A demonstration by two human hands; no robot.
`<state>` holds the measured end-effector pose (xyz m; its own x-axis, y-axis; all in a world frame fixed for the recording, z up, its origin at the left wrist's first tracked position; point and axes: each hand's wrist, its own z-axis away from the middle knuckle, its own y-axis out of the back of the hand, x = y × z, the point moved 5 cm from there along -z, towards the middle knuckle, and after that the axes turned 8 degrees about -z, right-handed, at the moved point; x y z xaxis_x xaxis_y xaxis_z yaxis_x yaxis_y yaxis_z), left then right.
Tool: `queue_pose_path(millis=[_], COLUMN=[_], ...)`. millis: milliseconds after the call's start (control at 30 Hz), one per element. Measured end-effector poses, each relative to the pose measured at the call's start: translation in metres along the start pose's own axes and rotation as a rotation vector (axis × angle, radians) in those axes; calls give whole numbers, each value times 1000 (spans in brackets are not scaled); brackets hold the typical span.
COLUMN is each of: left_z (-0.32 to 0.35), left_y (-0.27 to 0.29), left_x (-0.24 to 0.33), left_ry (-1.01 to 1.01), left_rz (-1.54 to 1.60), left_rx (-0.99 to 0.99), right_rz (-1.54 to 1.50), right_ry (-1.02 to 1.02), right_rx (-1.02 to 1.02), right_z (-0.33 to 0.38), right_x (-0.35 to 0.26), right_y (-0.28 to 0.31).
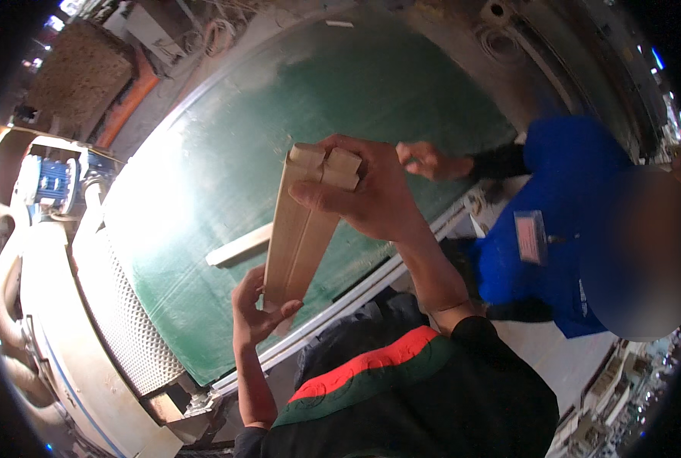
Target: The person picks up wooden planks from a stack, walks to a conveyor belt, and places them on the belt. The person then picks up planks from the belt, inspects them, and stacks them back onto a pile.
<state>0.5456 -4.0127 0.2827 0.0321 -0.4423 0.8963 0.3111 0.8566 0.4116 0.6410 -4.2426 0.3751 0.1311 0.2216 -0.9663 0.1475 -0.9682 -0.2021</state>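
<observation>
1. Left hand [255,309], center-left: cupped at lower end of wooden strips [302,244]; firm grip, can't tell. Loose support could let strips slide apart.
2. Right hand [375,187], center: gripping the strips' upper end; slack pinch might drop one, ends uneven.
3. Around: blue motor [52,179], far left; loose wooden strip [239,246] on green worktop [401,99], partly behind bundle; co-worker's hand [432,162], upper right, obstructs rightward swings.

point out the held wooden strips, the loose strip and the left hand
held wooden strips [302,246]: head view, middle of long face
loose strip [239,245]: head view, visible middle
left hand [253,311]: head view, middle of hand
</observation>
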Motion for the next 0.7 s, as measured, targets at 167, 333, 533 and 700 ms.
queue_pose_path(millis=[167, 333, 533, 700], left_z=[-36, -44, -39, -33], left_y=[13, 22, 30, 42], left_x=[47, 89, 103, 119], left_ry=[-135, -285, -273, -220], left_rz=[14, -192, -163, 6], left_rx=[-49, 51, 114, 84], right_rz=[193, 322, 177, 242], right_ry=[185, 422, 368, 443], right_rx=[-232, -401, -402, -404], right_z=[-26, -41, -58, -74], right_x=[-77, -114, -114, -130], right_y=[-28, -58, -77, -85])
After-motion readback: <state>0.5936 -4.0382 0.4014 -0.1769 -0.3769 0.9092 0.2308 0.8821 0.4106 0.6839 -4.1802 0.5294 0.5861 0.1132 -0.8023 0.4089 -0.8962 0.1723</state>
